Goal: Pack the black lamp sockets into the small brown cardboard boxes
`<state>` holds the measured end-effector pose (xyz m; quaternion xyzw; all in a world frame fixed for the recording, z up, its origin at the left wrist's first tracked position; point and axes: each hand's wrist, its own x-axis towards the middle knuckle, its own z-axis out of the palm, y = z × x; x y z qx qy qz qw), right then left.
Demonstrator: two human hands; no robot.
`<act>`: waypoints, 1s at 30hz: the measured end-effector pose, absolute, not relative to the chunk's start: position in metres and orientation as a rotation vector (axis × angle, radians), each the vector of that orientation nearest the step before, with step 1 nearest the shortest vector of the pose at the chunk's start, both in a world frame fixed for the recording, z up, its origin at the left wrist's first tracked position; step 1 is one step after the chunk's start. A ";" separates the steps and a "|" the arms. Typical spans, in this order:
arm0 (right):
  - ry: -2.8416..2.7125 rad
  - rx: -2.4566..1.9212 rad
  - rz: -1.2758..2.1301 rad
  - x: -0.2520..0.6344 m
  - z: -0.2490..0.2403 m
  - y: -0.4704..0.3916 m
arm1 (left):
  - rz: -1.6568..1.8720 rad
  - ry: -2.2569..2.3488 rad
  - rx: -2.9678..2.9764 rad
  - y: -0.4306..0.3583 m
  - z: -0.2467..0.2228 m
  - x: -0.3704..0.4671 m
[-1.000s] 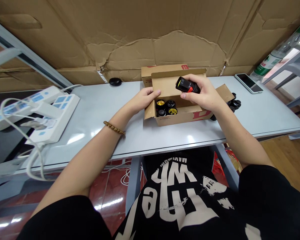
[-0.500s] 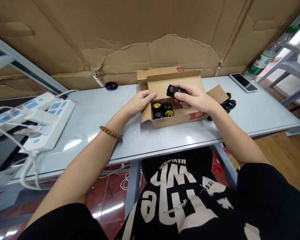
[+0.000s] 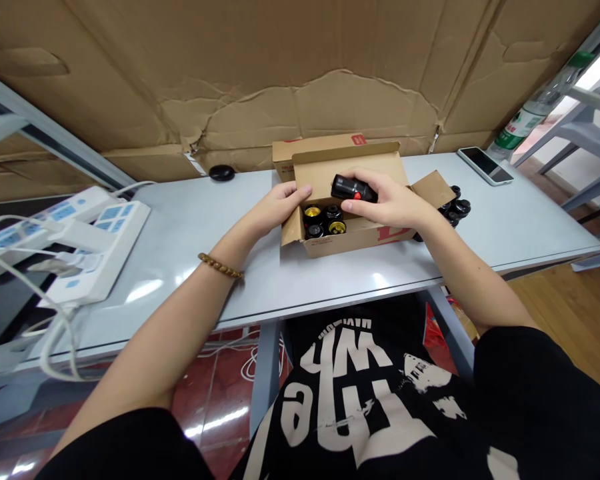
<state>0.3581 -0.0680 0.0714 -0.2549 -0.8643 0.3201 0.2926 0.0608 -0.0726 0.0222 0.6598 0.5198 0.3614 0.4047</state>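
An open cardboard box [image 3: 350, 245] stands on the grey table, with several black cylinders, some yellow inside, upright in its left part. My right hand [image 3: 390, 199] is closed round a black cylinder [image 3: 347, 188] with a red spot, tilted above the box. At the box's left end, my left hand [image 3: 283, 203] grips the cardboard edge between thumb and fingers. Black round parts [image 3: 460, 207] lie on the table right of the box, partly behind its right flap [image 3: 434, 189].
Another cardboard box [image 3: 283, 152] stands behind. White power strips [image 3: 100, 267] with cables lie at the left. A round black object [image 3: 222, 173] sits near the cardboard wall. A phone [image 3: 486, 165] and a bottle [image 3: 517, 130] are at the right.
The black cylinder has turned in my right hand, so its red spot now shows, and my right fingers have shifted on it. My left hand stays at the box edge.
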 end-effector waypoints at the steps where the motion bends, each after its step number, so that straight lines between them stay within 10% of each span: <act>1: -2.289 -0.682 0.903 0.358 0.071 -0.069 | 0.913 1.319 1.675 -0.072 0.022 0.061; 30: -2.246 -0.938 0.720 0.385 0.100 -0.078 | 0.905 1.357 1.712 -0.073 0.023 0.061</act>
